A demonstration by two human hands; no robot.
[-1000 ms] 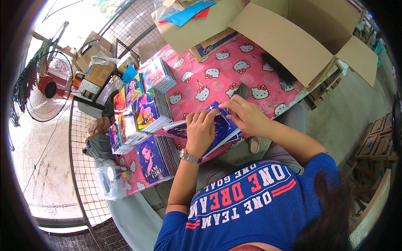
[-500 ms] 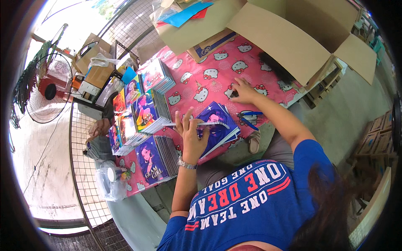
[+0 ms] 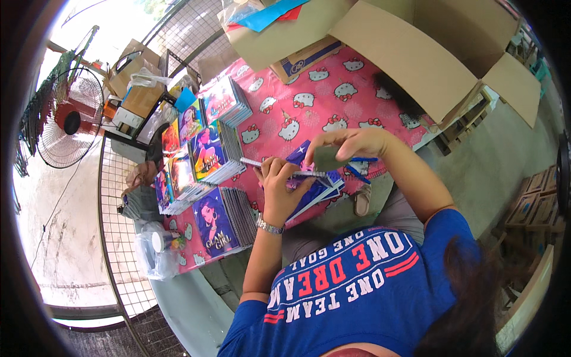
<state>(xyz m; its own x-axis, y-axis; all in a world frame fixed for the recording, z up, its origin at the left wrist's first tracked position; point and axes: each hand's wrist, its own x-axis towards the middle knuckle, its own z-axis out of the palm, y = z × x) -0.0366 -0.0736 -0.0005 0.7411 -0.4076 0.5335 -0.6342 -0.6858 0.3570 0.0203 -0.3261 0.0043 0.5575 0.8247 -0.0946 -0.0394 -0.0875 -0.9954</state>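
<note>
Notebook [image 3: 309, 184], thin, blue-purple glossy cover, is pinned flat on the pink cat-print tablecloth [image 3: 309, 113] at the table's near edge, atop what looks like a few more of the same kind. Left hand [image 3: 279, 187] is pressed on it, fingers spread over the cover and its top edge, not wrapped round. Right hand [image 3: 351, 146] is held just above, fingers pinched shut on a small grey-green flat piece [image 3: 327, 157]; what that piece is cannot be told. Handling judged: light, flexible, cover likely slick, corners easily bent; best taken by the spine or a long edge, supported flat. Stacks of similar illustrated notebooks [image 3: 202, 172] are lined up to the left; an open cardboard carton [image 3: 416, 53] is set behind.
</note>
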